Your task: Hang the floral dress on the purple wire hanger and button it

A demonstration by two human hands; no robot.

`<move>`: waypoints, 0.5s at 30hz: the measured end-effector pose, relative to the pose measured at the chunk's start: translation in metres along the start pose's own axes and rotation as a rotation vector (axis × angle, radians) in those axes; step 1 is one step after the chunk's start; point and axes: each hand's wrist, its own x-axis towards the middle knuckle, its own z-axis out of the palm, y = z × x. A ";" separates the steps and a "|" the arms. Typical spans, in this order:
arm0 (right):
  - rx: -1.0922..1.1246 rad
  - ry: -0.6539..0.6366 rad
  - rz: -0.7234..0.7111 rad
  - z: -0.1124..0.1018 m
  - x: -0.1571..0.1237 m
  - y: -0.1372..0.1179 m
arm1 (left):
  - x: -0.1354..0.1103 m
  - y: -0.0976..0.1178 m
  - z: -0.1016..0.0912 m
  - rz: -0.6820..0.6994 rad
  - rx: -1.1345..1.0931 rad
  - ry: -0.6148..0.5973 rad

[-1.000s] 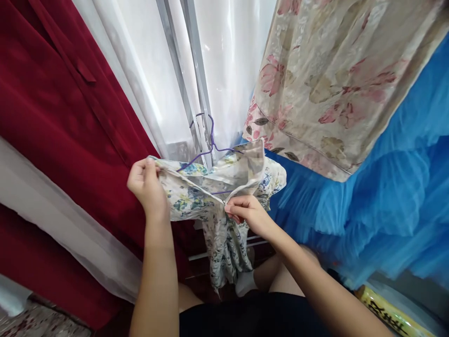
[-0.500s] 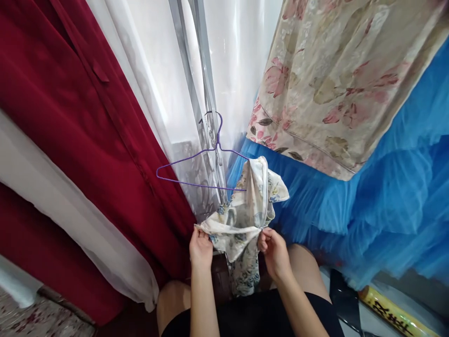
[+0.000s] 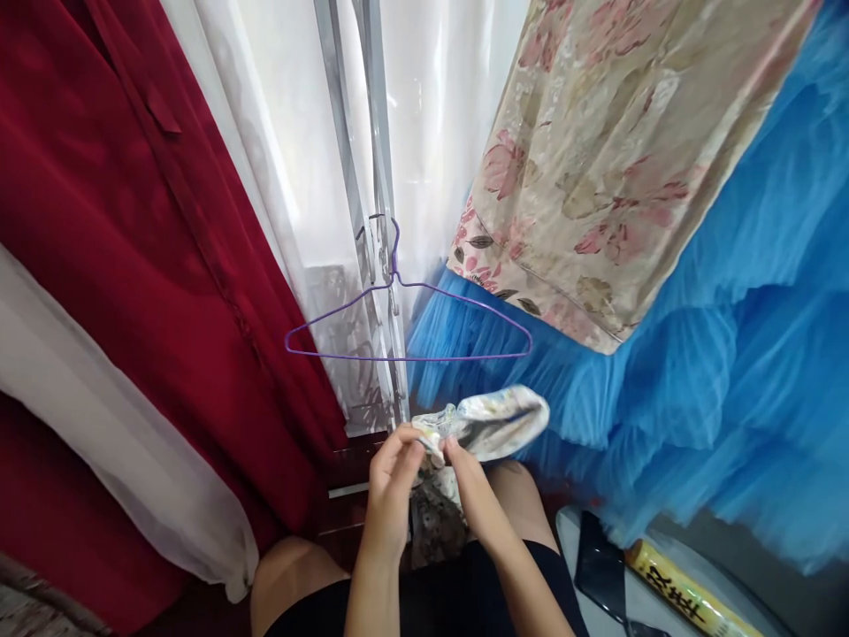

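A floral garment (image 3: pixel 478 410) is pinched in the grip of left hand (image 3: pixel 391 478) and right hand (image 3: pixel 468 485); its looped end is spread right and far, nearer the right hand.

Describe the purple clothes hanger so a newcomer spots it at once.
Find the bright white hanging fabric between dark red cloth and ruffled blue tulle. Before it, at the grey metal uprights, the purple clothes hanger hangs above the left hand and right hand. Only it is thin, purple and triangular.
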 end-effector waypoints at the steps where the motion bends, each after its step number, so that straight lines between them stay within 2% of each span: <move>1: 0.016 -0.084 0.057 0.001 -0.002 -0.001 | -0.002 0.002 0.002 0.023 0.105 -0.007; 4: 0.086 -0.232 0.181 0.004 -0.010 -0.003 | -0.004 0.001 -0.001 0.029 0.326 0.029; 7: 0.100 -0.368 0.191 0.008 -0.017 -0.005 | 0.000 -0.001 -0.016 0.014 0.482 0.037; 10: 0.120 -0.450 0.207 0.010 -0.023 -0.003 | -0.001 0.000 -0.033 -0.087 0.521 -0.114; 13: 0.300 -0.421 0.287 0.002 -0.029 0.002 | -0.015 -0.004 -0.049 -0.353 0.347 -0.344; 15: 0.415 -0.417 0.344 -0.009 -0.034 0.005 | -0.029 -0.011 -0.059 -0.481 0.290 -0.476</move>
